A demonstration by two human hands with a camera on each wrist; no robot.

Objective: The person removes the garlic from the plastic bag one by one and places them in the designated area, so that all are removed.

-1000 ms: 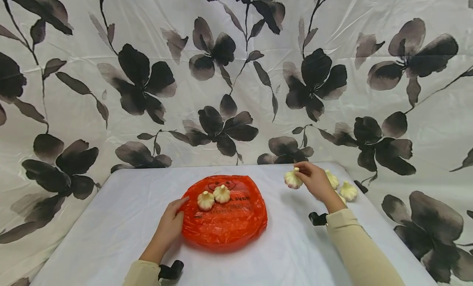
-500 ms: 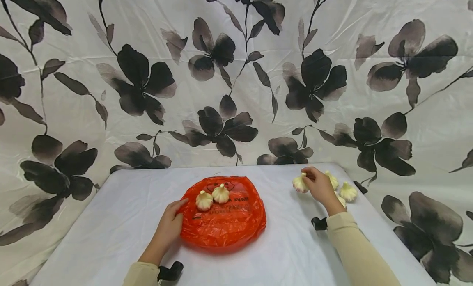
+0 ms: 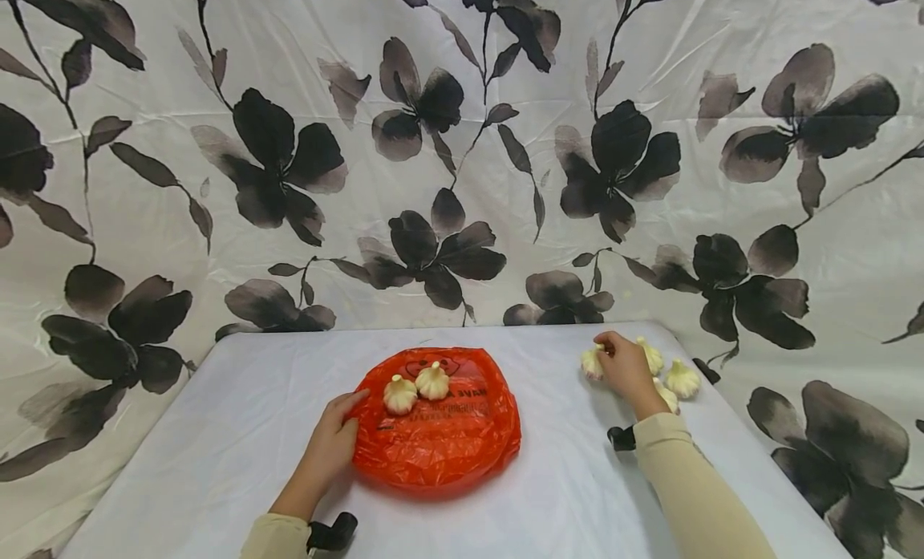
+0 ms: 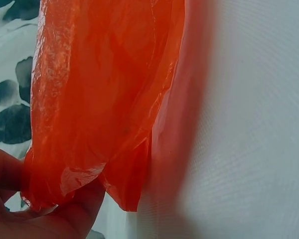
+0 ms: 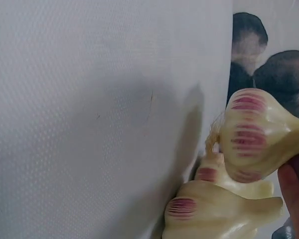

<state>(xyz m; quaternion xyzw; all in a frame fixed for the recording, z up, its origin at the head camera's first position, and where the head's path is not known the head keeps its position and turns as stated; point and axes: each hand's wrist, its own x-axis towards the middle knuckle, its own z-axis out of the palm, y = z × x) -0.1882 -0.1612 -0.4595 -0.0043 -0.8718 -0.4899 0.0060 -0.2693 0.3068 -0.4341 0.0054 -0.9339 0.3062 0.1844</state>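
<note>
A red plastic bag (image 3: 447, 439) with dark print lies over something round and flat-topped, or is puffed into that shape; I cannot tell which. My left hand (image 3: 334, 440) pinches the bag's left edge, with fingertips (image 4: 84, 204) partly behind the film. Two garlic bulbs (image 3: 399, 394) sit side by side on top of the bag. At the right of the table my right hand (image 3: 630, 372) pinches another garlic bulb (image 5: 251, 137) by its stem. That bulb is seen above other garlic bulbs (image 5: 209, 209) in the right wrist view.
Several garlic bulbs (image 3: 682, 379) lie near the right edge of the white-covered table (image 3: 216, 439), beside and behind the right hand. A floral cloth (image 3: 462, 158) hangs behind the table. Each wrist wears a black device (image 3: 334, 532).
My right hand has moved right and slightly lower with its garlic bulb, closer to the other bulbs. The left hand and the bag have hardly moved.
</note>
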